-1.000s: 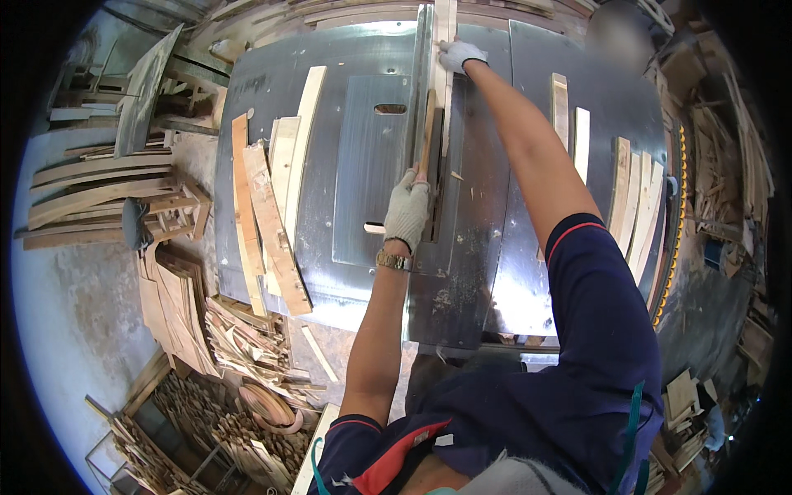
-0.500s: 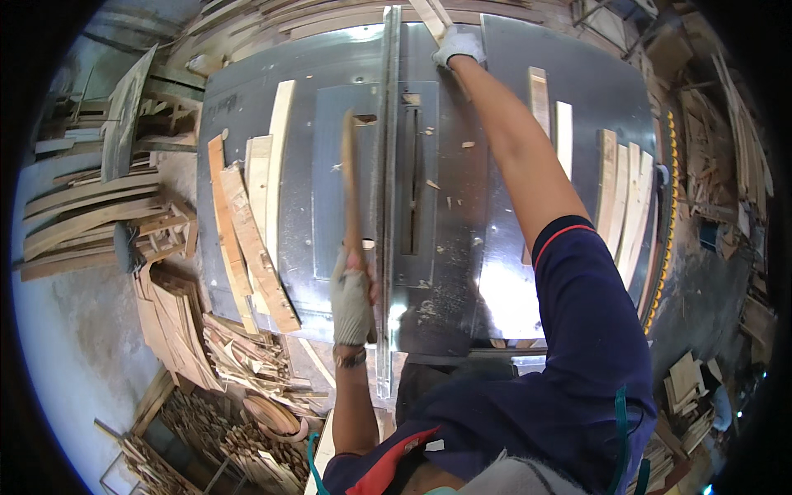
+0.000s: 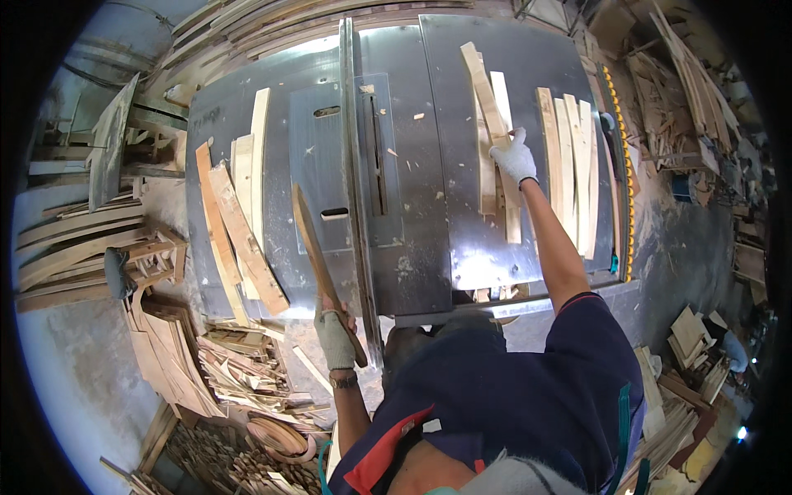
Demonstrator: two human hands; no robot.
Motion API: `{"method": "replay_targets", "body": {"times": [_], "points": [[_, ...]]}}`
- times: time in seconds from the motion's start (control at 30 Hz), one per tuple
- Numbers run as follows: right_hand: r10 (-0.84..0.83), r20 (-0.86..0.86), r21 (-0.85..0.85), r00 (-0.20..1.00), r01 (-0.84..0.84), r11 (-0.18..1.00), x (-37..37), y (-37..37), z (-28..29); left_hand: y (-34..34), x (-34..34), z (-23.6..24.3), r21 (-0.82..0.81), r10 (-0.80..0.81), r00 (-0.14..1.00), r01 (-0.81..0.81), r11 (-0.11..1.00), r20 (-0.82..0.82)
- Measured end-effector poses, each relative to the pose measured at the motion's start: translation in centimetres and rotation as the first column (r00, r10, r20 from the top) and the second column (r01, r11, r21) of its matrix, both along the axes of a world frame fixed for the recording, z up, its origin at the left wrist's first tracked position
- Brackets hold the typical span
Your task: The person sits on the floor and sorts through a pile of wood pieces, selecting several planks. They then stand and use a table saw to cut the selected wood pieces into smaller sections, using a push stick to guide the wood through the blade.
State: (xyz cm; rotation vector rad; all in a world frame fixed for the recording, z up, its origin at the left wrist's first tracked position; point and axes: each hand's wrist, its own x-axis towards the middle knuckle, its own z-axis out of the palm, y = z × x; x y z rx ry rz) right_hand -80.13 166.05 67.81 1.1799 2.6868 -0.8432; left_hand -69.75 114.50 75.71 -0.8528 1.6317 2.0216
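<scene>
Fingers on the left hand [image 3: 334, 334] are wrapped snug around the lower part of a long brown stick [image 3: 308, 239], its far end angled out toward the table and its butt poking out below the fist. On the right hand [image 3: 515, 158] one finger pokes forward, and the hand is at the near end of a slanted board [image 3: 484, 87]; honestly can't tell from here whether it's pinching the wood or just resting on it. Both wear pale knit gloves [image 3: 520, 167].

Biggest thing under all this is the dark metal table [image 3: 404, 280], with a bright patch of glare near the person. Long metal rail [image 3: 352, 140] runs across it, away from the body. Over on the right half, the slanted board overlaps two other pale boards [image 3: 488, 186], and near those there's a row of pale strips [image 3: 567, 173], side by side. Left half has a loose bunch of planks [image 3: 242, 223], some browner, some overlapping. Next size down, a narrow slot [image 3: 378, 165] just right of the rail. Then a watch [image 3: 344, 381] on the left wrist, and tiniest of all, a few wood chips [image 3: 418, 116] scattered near the slot.
</scene>
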Motion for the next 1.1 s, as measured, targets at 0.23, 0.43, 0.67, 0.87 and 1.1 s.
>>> {"method": "replay_targets", "body": {"times": [0.23,0.43,0.67,0.87,1.1], "points": [[-0.044,-0.379,0.404,0.925,0.208,0.891,4.5,0.0,6.2,-4.4,4.1,2.5,-0.082,-0.037,0.994,0.028,0.996,-0.106],[-0.144,-0.854,-0.28,0.501,-0.208,0.937,5.6,-16.3,26.2,-11.4,13.4,3.0,-0.07,0.207,0.966,-0.22,0.973,-0.152],[0.078,-0.907,-0.29,0.414,-0.747,0.599,3.2,-50.1,24.3,-17.7,26.0,-0.3,-0.209,0.492,0.87,-0.489,0.847,-0.042],[0.894,-0.36,-0.47,0.267,-0.88,0.073,8.2,-65.7,17.0,-19.2,34.1,-1.1,-0.175,0.748,0.663,-0.741,0.648,-0.039],[0.416,-0.11,-0.056,0.903,-0.423,0.904,1.8,-62.4,-0.1,-18.8,41.6,-3.3,-0.061,0.889,0.457,-0.887,0.458,0.024]]}}
